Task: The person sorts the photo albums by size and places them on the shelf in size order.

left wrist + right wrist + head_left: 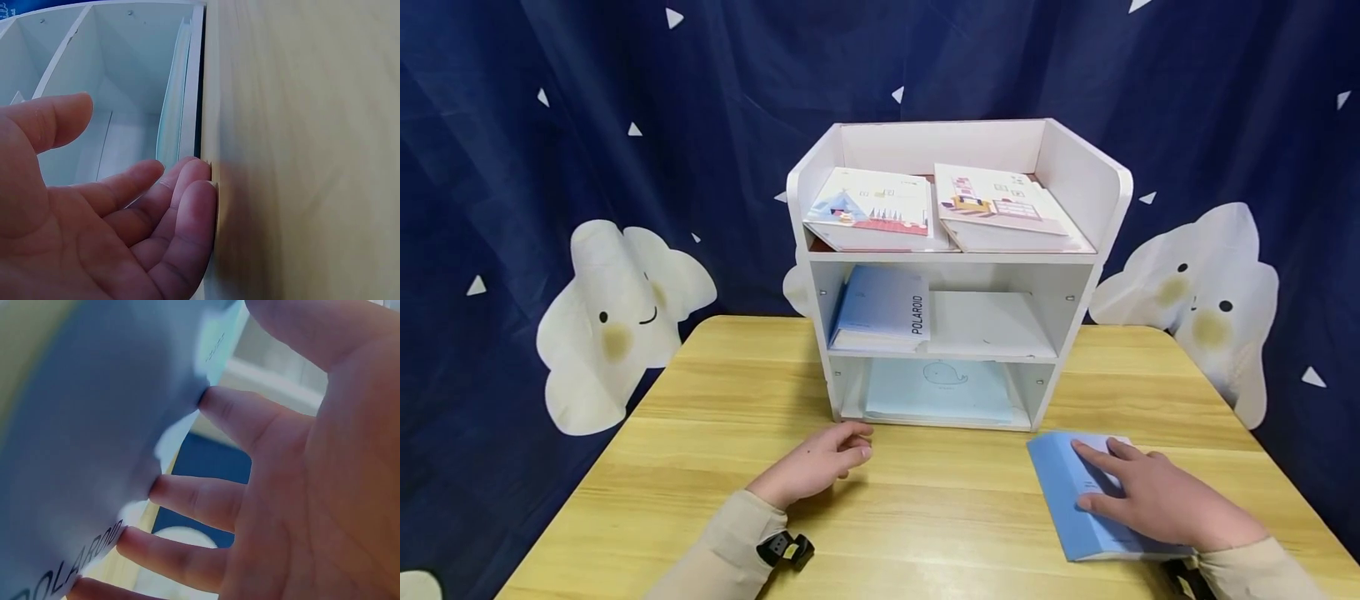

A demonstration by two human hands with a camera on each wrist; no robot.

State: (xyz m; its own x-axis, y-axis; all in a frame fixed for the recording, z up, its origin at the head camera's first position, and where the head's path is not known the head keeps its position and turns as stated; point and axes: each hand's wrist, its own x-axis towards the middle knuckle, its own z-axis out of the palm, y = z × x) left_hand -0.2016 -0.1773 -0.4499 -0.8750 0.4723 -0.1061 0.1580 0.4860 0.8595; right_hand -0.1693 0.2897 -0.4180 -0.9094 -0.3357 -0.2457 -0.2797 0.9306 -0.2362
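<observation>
My right hand [1165,496] rests on a blue book [1063,500] lying on the table, right of the shelf's front. In the right wrist view, its spread fingers [187,500] touch the cover, which bears the word POLAROID. My left hand [816,462] holds nothing; it is near the table in front of the shelf's lower left corner, fingers loosely bent. The left wrist view shows those fingertips beside the bottom edge of the white shelf [194,81]. Another blue POLAROID book [883,304] lies on the left of the middle shelf.
Picture-covered books [880,208] lie in two stacks on the shelf unit's top level. A pale blue whale-print folder or book [940,392] lies in the bottom compartment. Behind the wooden table [730,400] hangs a dark blue curtain [737,125] with clouds.
</observation>
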